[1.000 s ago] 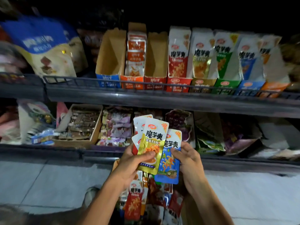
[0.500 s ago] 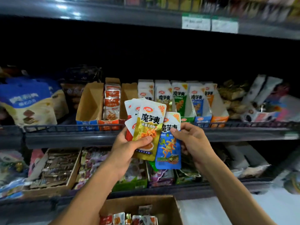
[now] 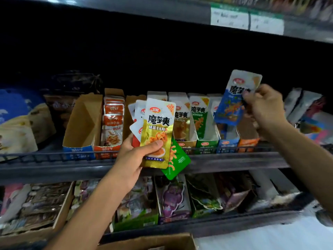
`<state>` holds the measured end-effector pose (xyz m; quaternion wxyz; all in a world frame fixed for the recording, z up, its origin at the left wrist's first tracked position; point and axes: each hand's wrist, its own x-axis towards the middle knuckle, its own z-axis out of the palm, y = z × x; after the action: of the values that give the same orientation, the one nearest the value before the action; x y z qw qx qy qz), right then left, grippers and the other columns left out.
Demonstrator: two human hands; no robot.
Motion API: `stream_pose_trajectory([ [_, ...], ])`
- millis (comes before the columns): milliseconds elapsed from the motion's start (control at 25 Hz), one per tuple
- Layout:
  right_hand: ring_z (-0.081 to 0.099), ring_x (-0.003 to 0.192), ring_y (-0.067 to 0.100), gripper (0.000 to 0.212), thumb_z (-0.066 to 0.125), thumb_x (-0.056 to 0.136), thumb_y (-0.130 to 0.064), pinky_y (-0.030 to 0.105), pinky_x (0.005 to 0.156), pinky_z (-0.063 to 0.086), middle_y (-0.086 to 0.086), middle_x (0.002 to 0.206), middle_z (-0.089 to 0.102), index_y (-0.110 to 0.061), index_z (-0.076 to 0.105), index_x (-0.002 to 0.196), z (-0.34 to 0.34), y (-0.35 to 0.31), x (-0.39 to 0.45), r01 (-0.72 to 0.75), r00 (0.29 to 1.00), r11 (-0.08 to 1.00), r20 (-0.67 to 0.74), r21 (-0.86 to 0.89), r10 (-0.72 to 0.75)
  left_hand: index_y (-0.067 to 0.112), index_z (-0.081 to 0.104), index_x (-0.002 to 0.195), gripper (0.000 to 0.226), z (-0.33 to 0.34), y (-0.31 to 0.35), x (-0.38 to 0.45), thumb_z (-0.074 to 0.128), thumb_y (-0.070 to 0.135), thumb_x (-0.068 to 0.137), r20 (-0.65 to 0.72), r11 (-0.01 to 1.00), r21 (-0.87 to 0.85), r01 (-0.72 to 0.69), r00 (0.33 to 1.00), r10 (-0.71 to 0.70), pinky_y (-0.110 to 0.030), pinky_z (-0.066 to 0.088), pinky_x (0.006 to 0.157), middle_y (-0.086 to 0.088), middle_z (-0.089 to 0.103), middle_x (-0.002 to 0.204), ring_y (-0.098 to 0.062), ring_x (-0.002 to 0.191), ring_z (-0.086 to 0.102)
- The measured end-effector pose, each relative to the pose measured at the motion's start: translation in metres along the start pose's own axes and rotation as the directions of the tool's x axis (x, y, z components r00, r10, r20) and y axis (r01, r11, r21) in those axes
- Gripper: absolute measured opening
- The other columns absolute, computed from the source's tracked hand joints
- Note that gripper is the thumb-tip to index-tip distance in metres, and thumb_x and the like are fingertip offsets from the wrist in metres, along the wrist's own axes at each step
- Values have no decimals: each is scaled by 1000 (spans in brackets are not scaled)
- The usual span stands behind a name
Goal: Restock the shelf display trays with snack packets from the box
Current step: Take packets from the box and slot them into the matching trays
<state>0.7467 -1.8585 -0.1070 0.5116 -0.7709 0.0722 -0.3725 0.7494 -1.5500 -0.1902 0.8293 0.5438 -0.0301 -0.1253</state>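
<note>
Above the row of display trays on the middle shelf (image 3: 234, 160), the right hand (image 3: 264, 109) pinches a blue packet (image 3: 234, 103) by its upper right edge, the packet tilted and hanging over the blue-fronted tray (image 3: 227, 144); the left hand (image 3: 133, 159) holds a fan of packets lower and to the left, thumb pressed across the gold packet (image 3: 158, 134) on top, with a green packet (image 3: 177, 159) and white-backed ones behind it; the cardboard box (image 3: 149, 242) sits at the bottom edge of the view, its contents hidden. The step in hand looks to be dropping the blue packet into its matching tray; to do it well, I would square the packet upright first, front face outward, then lower it straight behind the packets already standing there rather than letting it fall at a slant; the grip at one corner gives little control, so a guiding finger along the back may help; the neighbouring green tray (image 3: 205, 144) and orange tray (image 3: 247, 142) stand just beside it, so the colour should be checked before release.
</note>
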Motion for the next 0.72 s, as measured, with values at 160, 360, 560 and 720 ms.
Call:
stream_pose_trajectory([
  [160,61,71,2,10,53,98,-8,15,53,51,3,96,62,-12,58,106,8,28,36,-44,997,996,52,-74,48,19,66,109,53,-4,0,9,79,9,59,6,1000,2,-10,1000,10,-33,57,69,-2,78,100,-21,88,75],
  [360,60,48,8,25,51,97,0,28,55,56,13,79,52,-16,45,79,24,62,39,-142,976,966,135,-216,173,19,67,109,52,-11,-3,15,78,8,60,4,1000,9,-7,1000,7,-38,56,76,-4,77,103,-23,91,75],
  [560,54,81,26,20,69,85,-10,41,80,53,13,81,57,-15,53,74,20,84,34,-80,982,846,105,-528,159,18,68,108,51,-11,-4,14,78,9,59,0,1000,9,-6,1000,6,-37,56,75,-5,78,101,-22,89,75],
  [720,59,87,32,29,69,86,-26,41,74,51,9,97,59,-19,53,110,21,67,9,-118,993,812,-82,-572,86,20,66,110,54,-7,-6,9,79,8,59,-5,1000,-1,6,1000,-6,-37,57,74,-4,78,101,-23,91,75],
])
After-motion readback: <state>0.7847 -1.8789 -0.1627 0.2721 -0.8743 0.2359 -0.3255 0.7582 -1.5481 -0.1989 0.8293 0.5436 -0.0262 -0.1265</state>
